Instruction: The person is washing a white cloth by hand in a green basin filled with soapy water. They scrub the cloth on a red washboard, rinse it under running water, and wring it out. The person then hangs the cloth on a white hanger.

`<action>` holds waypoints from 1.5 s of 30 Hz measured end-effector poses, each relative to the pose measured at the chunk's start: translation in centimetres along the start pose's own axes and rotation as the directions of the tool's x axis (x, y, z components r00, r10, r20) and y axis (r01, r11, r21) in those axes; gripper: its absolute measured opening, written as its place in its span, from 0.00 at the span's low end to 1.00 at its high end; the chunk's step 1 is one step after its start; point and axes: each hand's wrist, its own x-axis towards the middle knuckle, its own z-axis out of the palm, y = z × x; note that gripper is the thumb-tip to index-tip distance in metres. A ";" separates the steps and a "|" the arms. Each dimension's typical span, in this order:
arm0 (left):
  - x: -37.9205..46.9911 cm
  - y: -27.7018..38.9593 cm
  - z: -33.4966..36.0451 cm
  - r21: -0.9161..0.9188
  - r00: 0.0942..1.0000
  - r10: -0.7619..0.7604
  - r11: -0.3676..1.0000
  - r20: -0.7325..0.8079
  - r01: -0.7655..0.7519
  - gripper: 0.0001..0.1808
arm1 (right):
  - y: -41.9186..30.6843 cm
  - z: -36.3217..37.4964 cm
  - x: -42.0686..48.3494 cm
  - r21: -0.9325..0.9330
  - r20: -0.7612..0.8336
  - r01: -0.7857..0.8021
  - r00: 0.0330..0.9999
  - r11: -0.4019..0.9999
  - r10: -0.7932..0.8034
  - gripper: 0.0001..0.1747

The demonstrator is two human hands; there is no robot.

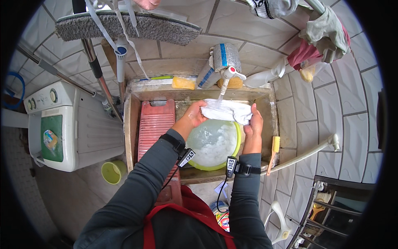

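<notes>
A wet white cloth (224, 110), perhaps a sock, is stretched sideways between my hands. My left hand (196, 113) grips its left end, and my right hand (255, 119) holds the right end. Water runs onto the cloth from the white tap (229, 74) with a red-marked handle. Below the cloth, a yellow-green basin (238, 137) holds cloudy water with suds (214, 146). The basin sits inside a worn stone-like laundry sink (199, 180). A red ribbed washboard (157, 124) leans in the sink to the left of the basin.
A yellow soap bar (183, 83), a scrub brush (230, 83) and a translucent plastic bottle (262, 77) line the back ledge. Another brush (273, 152) rests on the right rim. Mop poles (96, 68) and a washing machine (71, 124) stand left. A green bucket (113, 172) is on the floor.
</notes>
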 end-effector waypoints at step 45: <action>-4.1 0.0 4.9 0.611 0.960 0.274 0.769 -0.050 -0.187 0.20 | 3.5 7.2 -4.1 -0.217 0.312 -0.124 0.931 0.968 0.189 0.06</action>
